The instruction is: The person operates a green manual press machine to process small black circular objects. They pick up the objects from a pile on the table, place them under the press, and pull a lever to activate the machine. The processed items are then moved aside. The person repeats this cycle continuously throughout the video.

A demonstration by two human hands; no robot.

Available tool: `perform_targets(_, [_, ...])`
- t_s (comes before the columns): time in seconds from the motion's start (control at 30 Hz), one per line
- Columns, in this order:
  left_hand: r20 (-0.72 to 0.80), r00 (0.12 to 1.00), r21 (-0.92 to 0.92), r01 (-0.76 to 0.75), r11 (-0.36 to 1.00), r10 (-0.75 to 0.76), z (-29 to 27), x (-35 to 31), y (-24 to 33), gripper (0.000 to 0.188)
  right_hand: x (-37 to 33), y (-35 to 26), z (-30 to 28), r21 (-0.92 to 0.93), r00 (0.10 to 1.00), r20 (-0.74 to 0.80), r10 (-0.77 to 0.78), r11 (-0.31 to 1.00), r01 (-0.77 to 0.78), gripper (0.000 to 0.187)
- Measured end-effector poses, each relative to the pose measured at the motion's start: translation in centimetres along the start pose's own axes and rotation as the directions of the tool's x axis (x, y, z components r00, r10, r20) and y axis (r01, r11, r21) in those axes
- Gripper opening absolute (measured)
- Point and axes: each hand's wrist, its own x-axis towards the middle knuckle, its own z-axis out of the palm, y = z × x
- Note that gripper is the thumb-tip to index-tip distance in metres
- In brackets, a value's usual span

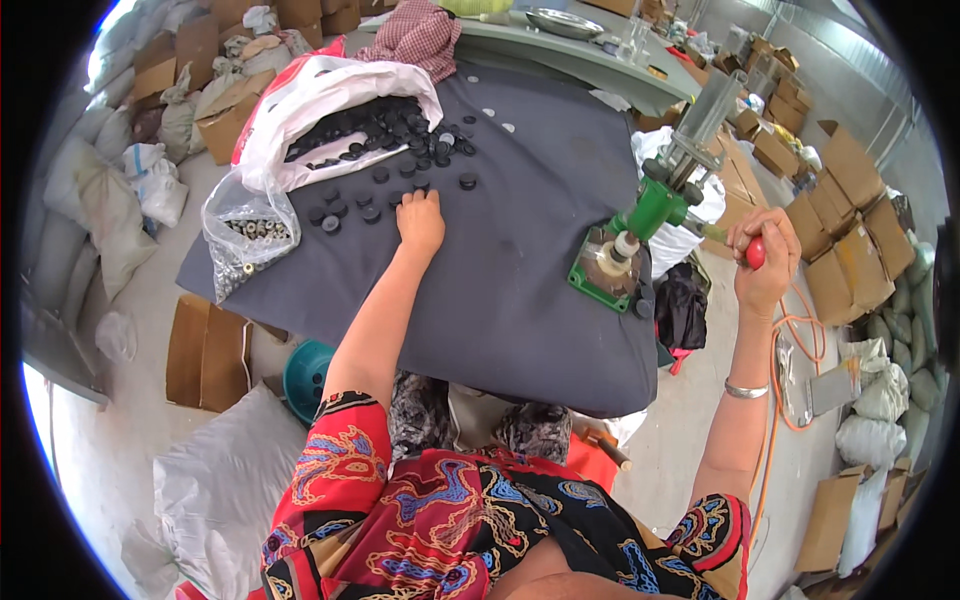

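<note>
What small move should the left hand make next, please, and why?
Probably the left hand should lift one black round piece off the table. Its fingertips are at these loose pieces, though I cannot tell whether it grips one, while the right hand holds the red knob beside the green press.

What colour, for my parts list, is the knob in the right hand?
The knob is red, best seen in the head view.

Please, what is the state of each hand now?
Left hand: at a black cap; grip cannot be told.
Right hand: closed around the red knob.
</note>
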Motion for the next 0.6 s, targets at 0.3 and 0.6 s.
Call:
perform_targets(0.3, [-0.043, 0.993, -0.196, 0.101, 0.975, -0.111, -0.2, -0.6, -1.0, 0.046, 2.9, 0.1, -1.1, 0.06, 0.997, -0.071, 0.037, 0.998, -0.032, 0.025])
perform_targets(0.6, [0.011, 0.974, -0.718, -0.149, 0.679, 0.225, -5.2, -3.5, 13.5, 0.068, 5.9, 0.8, -2.0, 0.089, 0.988, -0.115, 0.099, 0.992, -0.089, 0.029])
